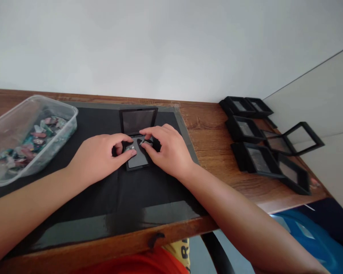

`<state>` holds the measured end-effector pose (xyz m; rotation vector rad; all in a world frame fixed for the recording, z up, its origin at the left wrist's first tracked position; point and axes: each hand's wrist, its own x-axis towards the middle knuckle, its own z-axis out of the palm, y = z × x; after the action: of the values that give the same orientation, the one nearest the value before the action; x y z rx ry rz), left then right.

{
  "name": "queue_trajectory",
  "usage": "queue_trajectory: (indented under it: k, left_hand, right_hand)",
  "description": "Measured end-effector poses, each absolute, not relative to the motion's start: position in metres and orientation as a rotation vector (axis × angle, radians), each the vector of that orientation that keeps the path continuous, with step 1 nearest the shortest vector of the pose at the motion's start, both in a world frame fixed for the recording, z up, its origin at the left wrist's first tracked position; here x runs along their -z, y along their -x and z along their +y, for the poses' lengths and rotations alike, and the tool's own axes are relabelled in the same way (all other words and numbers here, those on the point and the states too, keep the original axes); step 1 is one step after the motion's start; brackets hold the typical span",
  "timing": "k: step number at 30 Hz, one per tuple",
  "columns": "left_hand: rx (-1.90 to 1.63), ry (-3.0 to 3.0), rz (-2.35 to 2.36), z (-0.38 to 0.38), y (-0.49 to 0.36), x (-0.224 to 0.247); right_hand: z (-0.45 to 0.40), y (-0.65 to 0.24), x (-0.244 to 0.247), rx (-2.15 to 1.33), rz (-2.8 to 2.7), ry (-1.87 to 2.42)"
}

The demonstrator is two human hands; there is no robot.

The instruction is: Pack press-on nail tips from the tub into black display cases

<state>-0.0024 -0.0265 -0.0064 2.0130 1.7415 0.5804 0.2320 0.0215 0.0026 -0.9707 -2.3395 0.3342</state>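
On the black mat lies an opened black-framed display case (139, 167), its lid (138, 121) raised at the back and a clear or grey panel in its base. My left hand (98, 154) rests over the left side of the base, thumb and index finger curled about a small shiny stone (128, 148). From the right, my right hand (170, 150) pinches a small greenish stone (145, 142) between thumb and fingers, just over the panel. The other fingers of both hands are partly hidden.
At left stands a clear plastic tub (36, 99) with several pink and teal stone pieces (40, 139). Several black frame cases (246, 127) sit on the wooden table (208, 133) at right, one standing open (303, 137). A wall rises behind the table.
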Motion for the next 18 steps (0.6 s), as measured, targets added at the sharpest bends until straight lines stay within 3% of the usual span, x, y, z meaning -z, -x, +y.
queue_trajectory:
  k: [18]
  left_hand:
    - [-0.727,-1.998,1.605,-0.034,0.014,0.011]
  right_hand:
    - [0.021,-0.227,-0.003,-0.350,-2.366,1.139]
